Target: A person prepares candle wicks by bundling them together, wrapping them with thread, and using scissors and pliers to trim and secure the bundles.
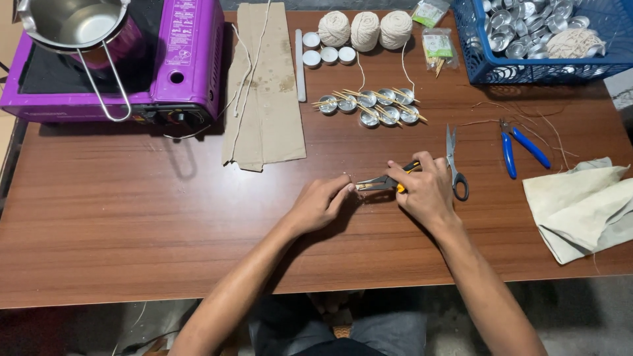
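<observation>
My right hand (pixel 425 191) grips yellow-and-black pliers (pixel 386 182) low over the brown table (pixel 132 217), jaws pointing left. My left hand (pixel 323 201) pinches a small pale piece at the pliers' tip; what it is I cannot make out. Beyond my hands lie several small metal cups (pixel 369 105) with wooden sticks laid across them. Scissors (pixel 453 161) lie just right of my right hand.
A purple portable stove (pixel 178 59) with a steel pot (pixel 72 23) stands at back left, beside a cardboard sheet (pixel 267 86). Three string balls (pixel 364 29), blue-handled pliers (pixel 517 148), a blue basket (pixel 475 46) of metal cups and a pale cloth (pixel 580 204) are also here.
</observation>
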